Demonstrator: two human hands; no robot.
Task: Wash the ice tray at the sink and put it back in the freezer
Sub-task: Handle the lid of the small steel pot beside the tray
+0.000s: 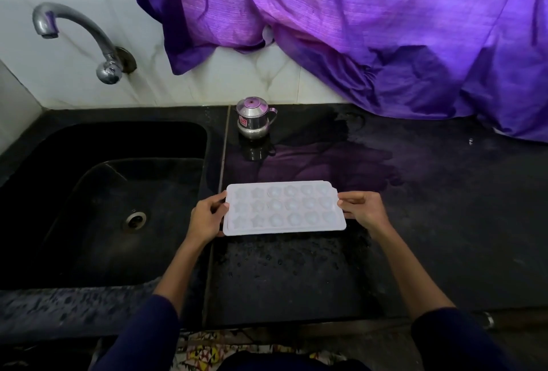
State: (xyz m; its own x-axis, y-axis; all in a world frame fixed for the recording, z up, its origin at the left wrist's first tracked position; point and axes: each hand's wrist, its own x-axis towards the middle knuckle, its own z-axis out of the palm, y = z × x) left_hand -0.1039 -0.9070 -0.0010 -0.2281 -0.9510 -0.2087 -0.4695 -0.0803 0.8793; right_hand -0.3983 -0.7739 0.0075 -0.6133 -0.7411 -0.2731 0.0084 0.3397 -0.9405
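The white plastic ice tray (284,208), with star and round moulds, is held flat between both hands over the wet black stone table (430,222), just right of the black sink (98,198). The left hand (206,217) grasps its left short edge, thumb on top; the right hand (363,211) pinches its right edge. Behind the tray stands a small steel lidded pot (255,117); purple cloth (370,29) hangs beyond it, and a steel tap (80,35) juts over the sink.

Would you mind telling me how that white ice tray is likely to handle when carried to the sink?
The ice tray looks thin plastic, so probably light and slightly flexible. The left hand and right hand hold opposite ends, keeping it level. The countertop is wet, so possibly slippery.
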